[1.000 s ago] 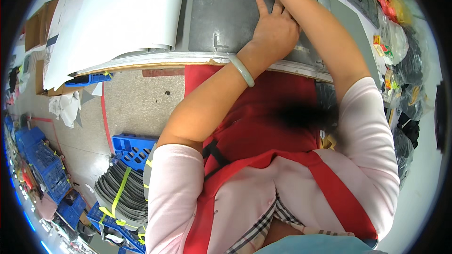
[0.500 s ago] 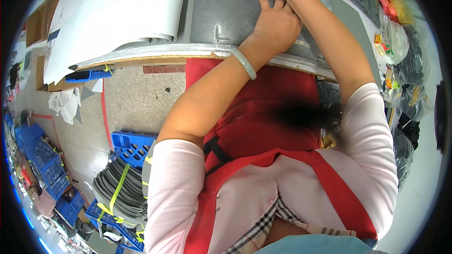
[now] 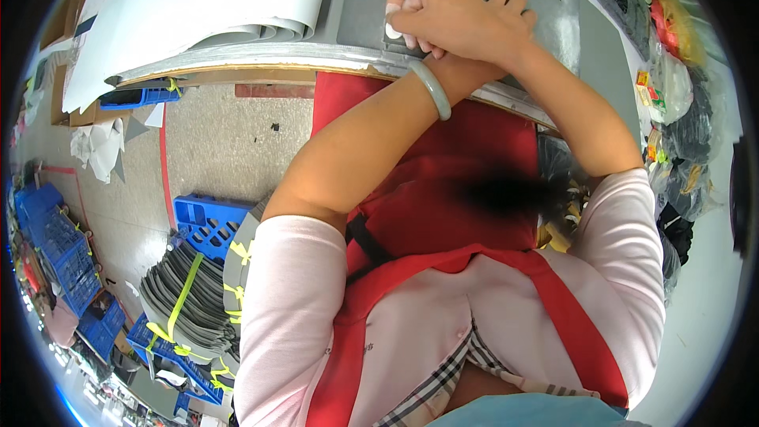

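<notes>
My right hand [image 3: 443,17] crosses over my left wrist, its fingers curled around a small white piece [image 3: 393,24] that looks like chalk; its exact kind is hard to make out. Flat on a dark grey sheet [image 3: 368,0], my left hand [image 3: 510,6] has its fingers spread, and its back is partly hidden by my right hand and forearm. A pale green bangle [image 3: 431,88] circles my left wrist. The grey sheet lies on the workbench and carries pale smudges and marks.
Large white sheets [image 3: 229,0] with curled edges lie left of the grey sheet. The bench edge [image 3: 261,65] runs before my red apron. Bundled grey sheets [image 3: 186,292] and blue crates [image 3: 209,225] stand on the floor at left. Plastic bags [image 3: 672,91] hang at the right.
My right hand has come nearer, from the far part of the grey sheet to above my left wrist. My left hand has shifted slightly right. The view has moved a little.
</notes>
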Tool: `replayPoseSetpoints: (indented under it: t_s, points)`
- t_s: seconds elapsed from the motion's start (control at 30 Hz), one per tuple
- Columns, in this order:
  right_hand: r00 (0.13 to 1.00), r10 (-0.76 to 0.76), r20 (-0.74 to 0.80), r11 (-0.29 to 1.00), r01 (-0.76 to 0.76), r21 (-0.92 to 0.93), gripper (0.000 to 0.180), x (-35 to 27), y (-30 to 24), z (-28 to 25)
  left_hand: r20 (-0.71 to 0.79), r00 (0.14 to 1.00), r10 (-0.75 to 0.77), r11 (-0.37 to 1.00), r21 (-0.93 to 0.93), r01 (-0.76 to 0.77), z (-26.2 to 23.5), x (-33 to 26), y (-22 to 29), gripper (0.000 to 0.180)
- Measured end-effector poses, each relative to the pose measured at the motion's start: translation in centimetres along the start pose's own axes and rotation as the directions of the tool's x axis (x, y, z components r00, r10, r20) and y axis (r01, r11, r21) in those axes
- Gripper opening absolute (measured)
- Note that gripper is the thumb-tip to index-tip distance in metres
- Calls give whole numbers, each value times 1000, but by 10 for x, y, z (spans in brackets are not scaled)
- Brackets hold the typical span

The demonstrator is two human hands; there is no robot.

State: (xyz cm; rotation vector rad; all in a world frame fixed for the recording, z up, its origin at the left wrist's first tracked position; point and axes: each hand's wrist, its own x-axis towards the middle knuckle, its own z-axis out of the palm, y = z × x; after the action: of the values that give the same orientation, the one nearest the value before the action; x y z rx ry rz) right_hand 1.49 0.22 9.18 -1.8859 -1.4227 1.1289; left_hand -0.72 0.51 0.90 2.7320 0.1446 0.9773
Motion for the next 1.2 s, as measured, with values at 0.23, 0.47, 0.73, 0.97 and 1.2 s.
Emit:
replayPoseSetpoints:
  t_s: [0.23,0.47,0.73,0.97,1.2]
  points:
    - [992,60,111,951,-23,-309,17,-16,-38,1,-49,999,15,1000,-4,-15,7,-1,-5,41]
    - [908,-361,-210,825,206,-526,22,-35,3,10,108,993,-42,999,38,39,0,9,14,37]
    - [892,-442,-93,678,264,-686,21,-24,5,16,244,951,-189,880,472,53,61,14,13,37]
    - [896,-250,-367,960,181,-213,26,-55,36,-49,-34,988,-153,928,-347,132,49,-3,-14,35]
    - [589,97,-802,957,-277,-88,31,-124,182,-134,230,968,-99,995,33,94,-16,12,5,38]
